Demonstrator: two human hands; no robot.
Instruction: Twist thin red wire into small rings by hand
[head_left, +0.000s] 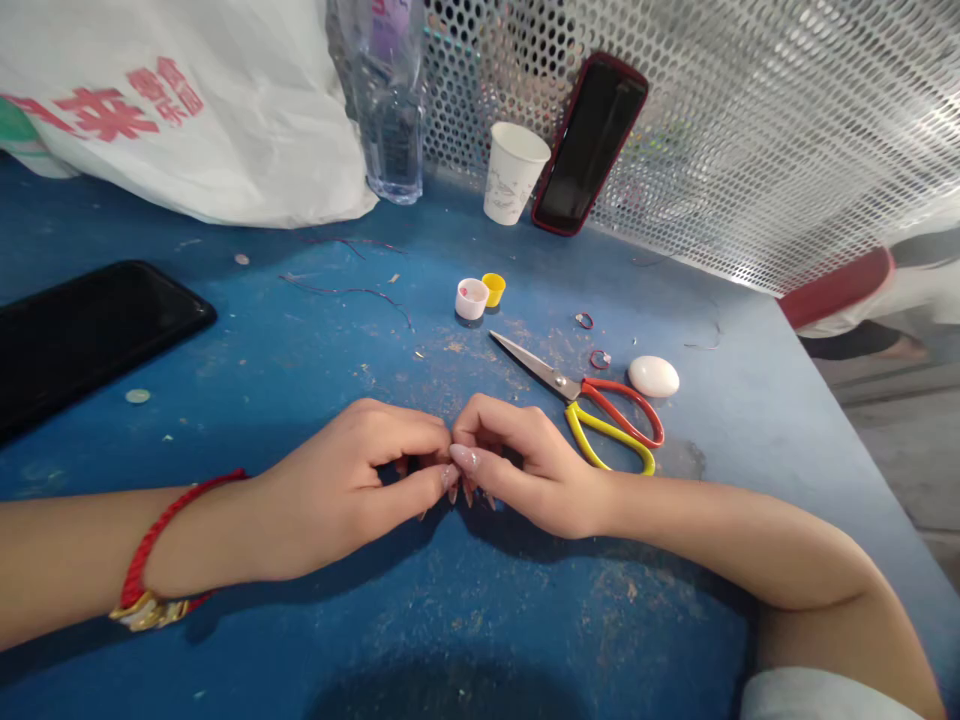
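Note:
My left hand (367,485) and my right hand (529,460) meet fingertip to fingertip above the blue table (360,620). Thumb and fingers of each are pinched together. Whatever lies between them is hidden or too small to make out. Just beyond my right hand lie scissors (559,382) with one red and one yellow handle, blades pointing away to the left. Near them are two small dark red rings (600,359), each with a pale bit on it, and a smooth white egg-shaped object (653,377). A white cap (471,299) and a yellow cap (493,290) stand side by side farther back.
Thin dark threads (345,291) lie on the table. A black phone (97,330) lies at left; another phone (589,145) leans on the perforated metal panel (705,130) beside a paper cup (516,175). Behind stand a plastic bottle (394,130) and a white bag (247,120).

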